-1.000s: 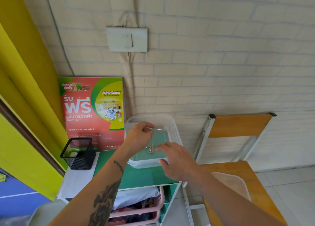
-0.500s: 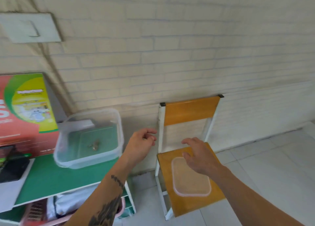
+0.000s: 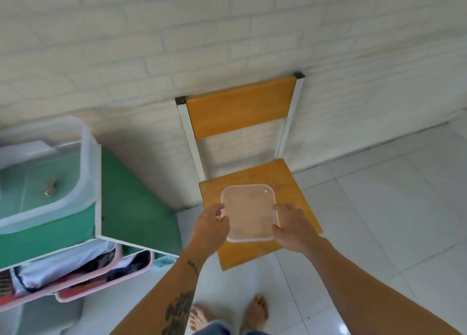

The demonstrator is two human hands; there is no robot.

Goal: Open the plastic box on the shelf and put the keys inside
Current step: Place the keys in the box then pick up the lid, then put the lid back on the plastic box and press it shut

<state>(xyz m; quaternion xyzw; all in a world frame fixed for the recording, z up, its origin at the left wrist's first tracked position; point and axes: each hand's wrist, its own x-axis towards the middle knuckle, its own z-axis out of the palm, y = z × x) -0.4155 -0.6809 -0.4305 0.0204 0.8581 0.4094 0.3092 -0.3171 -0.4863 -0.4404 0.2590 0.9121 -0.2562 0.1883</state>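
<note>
The clear plastic box (image 3: 87, 157) stands open on the green shelf top (image 3: 45, 236) at the left, with the keys (image 3: 49, 186) lying on its bottom. Its translucent lid (image 3: 249, 212) lies flat on the seat of an orange wooden chair (image 3: 298, 195). My left hand (image 3: 211, 227) is at the lid's left edge and my right hand (image 3: 290, 224) at its right edge, fingers curled around the rim on both sides. The lid still rests on the seat.
The chair's backrest (image 3: 240, 107) leans against the white brick wall (image 3: 227, 31). Pink baskets of clothes (image 3: 106, 271) fill the shelf below the green top. White floor tiles (image 3: 379, 208) spread to the right, and my bare feet (image 3: 254, 313) show at the bottom.
My view swung right and down from the shelf to the chair. Both hands left the box with the keys inside and came down onto the two sides of the lid.
</note>
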